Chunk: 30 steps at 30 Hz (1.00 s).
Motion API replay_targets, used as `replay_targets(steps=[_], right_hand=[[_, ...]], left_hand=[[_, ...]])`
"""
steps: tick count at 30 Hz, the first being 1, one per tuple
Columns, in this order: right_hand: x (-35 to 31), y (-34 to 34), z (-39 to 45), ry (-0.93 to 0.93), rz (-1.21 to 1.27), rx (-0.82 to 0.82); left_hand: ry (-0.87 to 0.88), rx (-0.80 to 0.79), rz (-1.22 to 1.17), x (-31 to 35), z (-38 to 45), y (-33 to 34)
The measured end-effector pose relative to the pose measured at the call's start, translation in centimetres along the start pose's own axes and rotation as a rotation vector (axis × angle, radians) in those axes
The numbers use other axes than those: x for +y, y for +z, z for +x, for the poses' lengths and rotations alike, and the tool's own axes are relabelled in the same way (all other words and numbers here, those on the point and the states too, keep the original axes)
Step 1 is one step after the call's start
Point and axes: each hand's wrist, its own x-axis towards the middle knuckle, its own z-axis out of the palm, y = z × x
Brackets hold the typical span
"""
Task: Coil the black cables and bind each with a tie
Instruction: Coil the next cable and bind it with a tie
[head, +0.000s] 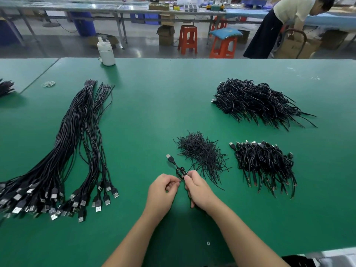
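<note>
My right hand [198, 187] has its grip closed around a small coiled black USB cable [180, 170] above the green desk [134, 122], near centre. My left hand [163, 189] pinches at the coil's lower end. Loose black wire ties [202, 153] lie at 1 o'clock; straight black cables [77, 141] at 9 o'clock; bound coils [264, 162] at 3 o'clock.

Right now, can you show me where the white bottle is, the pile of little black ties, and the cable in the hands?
white bottle [106, 53], head view, middle of its body.
pile of ties [200, 151], head view, thick centre.
coiled cable [180, 171], head view, loop above the fingers.
</note>
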Motion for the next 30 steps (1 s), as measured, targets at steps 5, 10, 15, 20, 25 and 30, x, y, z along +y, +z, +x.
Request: replay_targets(steps=[5,10,15,20,25,30], right_hand=[[-0.1,0.1,0.1,0.006,0.011,-0.002],[-0.4,0.1,0.1,-0.003,0.002,-0.016],[-0.6,-0.2,-0.1,-0.021,-0.049,-0.044],[-0.7,-0.2,-0.3,-0.036,-0.08,-0.045],[-0.6,0.2,-1.0,-0.05,-0.045,0.011],[0.4,0.9,-1.3,-0.137,-0.209,0.122]], left_hand=[[0.222,0.227,0.114,-0.4,-0.7,0.4],[0.578,0.302,0.319,-0.4,-1.4,1.1],[0.624,0.16,0.384,-0.2,-0.6,1.1],[0.464,0.066,0.381,0.9,0.7,-0.8],[0.125,-0.009,0.226,2.2,1.9,-0.5],[-0.027,-0.017,0.096,2.1,1.9,0.2]])
